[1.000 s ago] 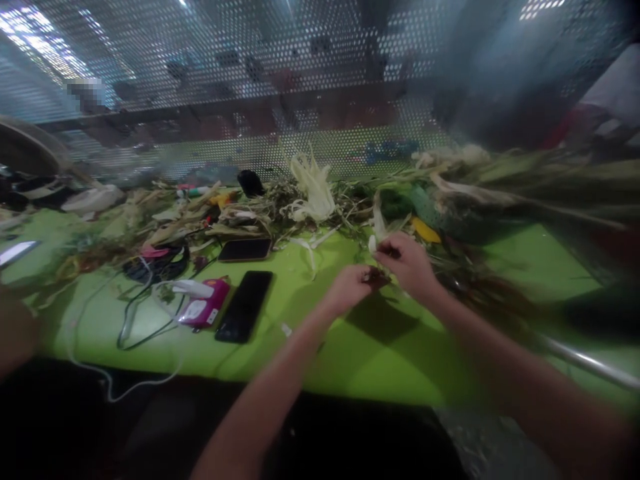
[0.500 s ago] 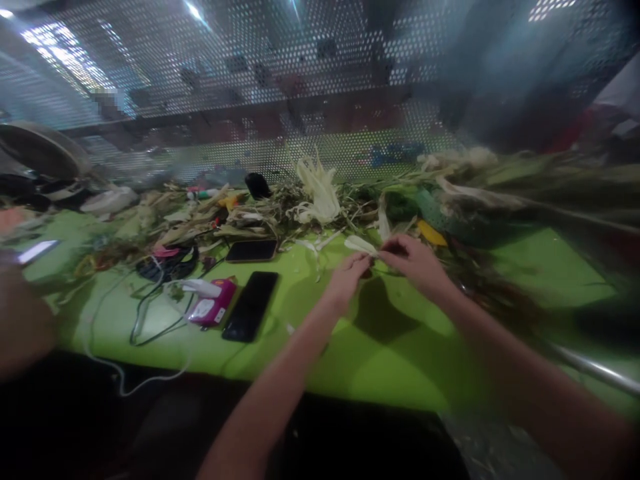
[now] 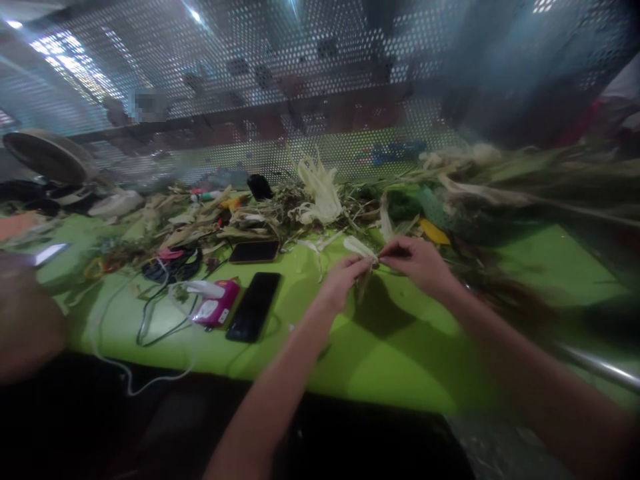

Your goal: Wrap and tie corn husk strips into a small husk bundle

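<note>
Between my two hands is a pale strip of corn husk (image 3: 358,248), folded or gathered at its near end. My left hand (image 3: 345,275) pinches it from below with thumb and forefinger, and a thin piece hangs under the fingers. On the other side, my right hand (image 3: 417,261) has its fingertips closed at the gathered end, beside the left fingertips. What exactly the right fingertips grip is too small to make out. Behind them stands a spread bunch of pale husks (image 3: 320,190). A yellow piece (image 3: 434,232) lies just beyond my right hand.
Two dark phones (image 3: 254,307) (image 3: 254,251) lie left of my hands, beside a pink tissue pack (image 3: 216,305) and a white cable (image 3: 130,383). Dried plant material (image 3: 200,223) runs along the perforated metal screen (image 3: 260,127). Another person's blurred arm (image 3: 30,320) is at far left.
A thin hanging piece now shows below my left fingers. Both hands stay close together at the husk, and the right fingertips have shifted slightly. The view has moved a little.
</note>
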`<state>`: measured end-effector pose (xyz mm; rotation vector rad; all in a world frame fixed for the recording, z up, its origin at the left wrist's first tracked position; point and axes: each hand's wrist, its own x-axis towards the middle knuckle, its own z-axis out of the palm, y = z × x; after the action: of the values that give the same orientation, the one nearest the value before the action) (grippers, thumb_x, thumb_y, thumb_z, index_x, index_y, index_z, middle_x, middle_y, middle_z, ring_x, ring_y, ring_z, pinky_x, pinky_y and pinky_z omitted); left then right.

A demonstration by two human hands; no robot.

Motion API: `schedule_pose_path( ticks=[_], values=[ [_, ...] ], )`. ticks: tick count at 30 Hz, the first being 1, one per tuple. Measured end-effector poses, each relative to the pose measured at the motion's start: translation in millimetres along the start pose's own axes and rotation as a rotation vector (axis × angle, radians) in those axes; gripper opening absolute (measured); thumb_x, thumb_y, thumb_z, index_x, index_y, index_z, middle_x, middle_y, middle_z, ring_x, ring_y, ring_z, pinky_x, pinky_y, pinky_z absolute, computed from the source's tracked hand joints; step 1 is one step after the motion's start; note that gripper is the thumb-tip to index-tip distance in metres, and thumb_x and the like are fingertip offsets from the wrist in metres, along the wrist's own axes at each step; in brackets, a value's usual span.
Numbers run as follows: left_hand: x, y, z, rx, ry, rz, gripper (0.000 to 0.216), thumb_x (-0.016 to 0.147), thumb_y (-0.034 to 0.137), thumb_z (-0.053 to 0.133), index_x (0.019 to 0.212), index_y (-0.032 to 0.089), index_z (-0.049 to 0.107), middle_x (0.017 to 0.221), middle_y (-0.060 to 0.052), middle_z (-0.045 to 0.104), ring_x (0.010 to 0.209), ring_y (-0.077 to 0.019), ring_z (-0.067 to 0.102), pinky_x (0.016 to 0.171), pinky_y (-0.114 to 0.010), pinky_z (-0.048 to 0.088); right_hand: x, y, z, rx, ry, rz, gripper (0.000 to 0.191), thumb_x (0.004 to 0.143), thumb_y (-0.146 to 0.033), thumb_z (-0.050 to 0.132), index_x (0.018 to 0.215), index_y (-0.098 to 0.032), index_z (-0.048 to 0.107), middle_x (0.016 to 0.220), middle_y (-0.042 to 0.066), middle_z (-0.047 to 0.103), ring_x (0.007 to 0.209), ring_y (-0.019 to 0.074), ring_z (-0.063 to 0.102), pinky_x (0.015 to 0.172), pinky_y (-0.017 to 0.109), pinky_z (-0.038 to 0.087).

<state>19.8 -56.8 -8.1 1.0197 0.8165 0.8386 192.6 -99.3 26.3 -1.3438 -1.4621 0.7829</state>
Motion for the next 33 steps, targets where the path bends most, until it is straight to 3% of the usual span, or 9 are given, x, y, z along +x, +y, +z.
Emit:
schedule_pose_path(
  ticks=[4, 8, 11, 14, 17, 21, 28, 33],
  values=[
    [1.5, -3.2, -0.9, -0.046, -0.065, -0.018, 0.030, 0.066, 0.033, 0.082, 0.083, 0.012, 0.070, 0.076, -0.002, 0.067, 0.066, -0.0078, 0.058, 0.066, -0.022, 0.044, 0.0, 3.8, -0.3, -0.060, 0.058, -0.072, 0.018, 0.074, -0.034, 0.073, 0.083, -0.019, 0.069, 0.080, 0.005, 0.069, 0.076, 0.0204, 0.063, 0.072, 0.034, 0.048],
    [6.5, -10.0, -4.1, -0.110, -0.021, 0.023, 0.034, 0.067, 0.034, 0.083, 0.089, 0.012, 0.070, 0.081, -0.003, 0.070, 0.068, -0.0087, 0.061, 0.068, -0.023, 0.047, -2.1, 3.3, -2.5, -0.387, 0.313, -0.332, 0.024, 0.076, -0.026, 0.072, 0.099, -0.020, 0.067, 0.106, 0.010, 0.066, 0.103, 0.0277, 0.058, 0.088, 0.041, 0.044],
    [9.9, -12.7, -4.6, -0.201, 0.047, 0.057, 0.036, 0.066, 0.035, 0.084, 0.091, 0.013, 0.069, 0.083, -0.003, 0.071, 0.068, -0.0083, 0.062, 0.066, -0.022, 0.047, -5.8, 3.7, 2.5, -0.530, 0.335, -0.402, 0.011, 0.080, -0.028, 0.070, 0.087, -0.021, 0.066, 0.098, 0.008, 0.067, 0.100, 0.0273, 0.057, 0.087, 0.040, 0.040],
    [9.1, -11.6, -0.3, -0.271, 0.081, 0.062, 0.037, 0.062, 0.032, 0.086, 0.090, 0.014, 0.068, 0.084, -0.002, 0.072, 0.068, -0.0089, 0.063, 0.066, -0.022, 0.048, -9.8, 7.2, 14.0, -0.556, 0.163, -0.328, 0.016, 0.084, -0.034, 0.067, 0.076, -0.020, 0.065, 0.084, 0.005, 0.066, 0.087, 0.0244, 0.056, 0.077, 0.036, 0.039],
    [4.4, -9.2, 6.6, -0.291, 0.089, 0.062, 0.036, 0.062, 0.031, 0.085, 0.089, 0.014, 0.068, 0.086, -0.003, 0.072, 0.072, -0.0106, 0.064, 0.067, -0.023, 0.048, -12.1, 11.1, 23.2, -0.521, 0.070, -0.242, 0.015, 0.085, -0.033, 0.066, 0.077, -0.020, 0.065, 0.083, 0.005, 0.066, 0.083, 0.0225, 0.056, 0.072, 0.033, 0.038],
    [0.6, -7.8, 10.7, -0.224, 0.095, 0.089, 0.032, 0.067, 0.034, 0.082, 0.087, 0.015, 0.067, 0.079, 0.000, 0.067, 0.064, -0.0070, 0.055, 0.060, -0.021, 0.041, -12.1, 14.3, 25.7, -0.347, 0.014, -0.156, 0.009, 0.084, -0.025, 0.061, 0.076, -0.020, 0.062, 0.078, 0.002, 0.065, 0.073, 0.0177, 0.057, 0.066, 0.029, 0.039],
    [3.1, -7.7, 7.8, -0.095, 0.159, 0.126, 0.030, 0.073, 0.039, 0.077, 0.078, 0.015, 0.058, 0.060, 0.006, 0.048, 0.050, -0.0039, 0.036, 0.049, -0.019, 0.026, -8.7, 20.5, 27.8, 0.125, -0.045, 0.113, 0.015, 0.082, -0.032, 0.060, 0.078, -0.023, 0.049, 0.061, -0.006, 0.053, 0.050, 0.0129, 0.054, 0.053, 0.027, 0.043],
    [3.7, -3.9, 8.0, -0.200, 0.173, 0.095, 0.031, 0.071, 0.035, 0.079, 0.078, 0.014, 0.056, 0.060, 0.007, 0.047, 0.046, -0.0019, 0.034, 0.045, -0.018, 0.025, -4.9, 21.7, 24.0, 0.021, -0.051, 0.061, 0.012, 0.078, -0.024, 0.062, 0.073, -0.022, 0.051, 0.063, -0.005, 0.055, 0.054, 0.0123, 0.057, 0.054, 0.026, 0.045]
  ],
)
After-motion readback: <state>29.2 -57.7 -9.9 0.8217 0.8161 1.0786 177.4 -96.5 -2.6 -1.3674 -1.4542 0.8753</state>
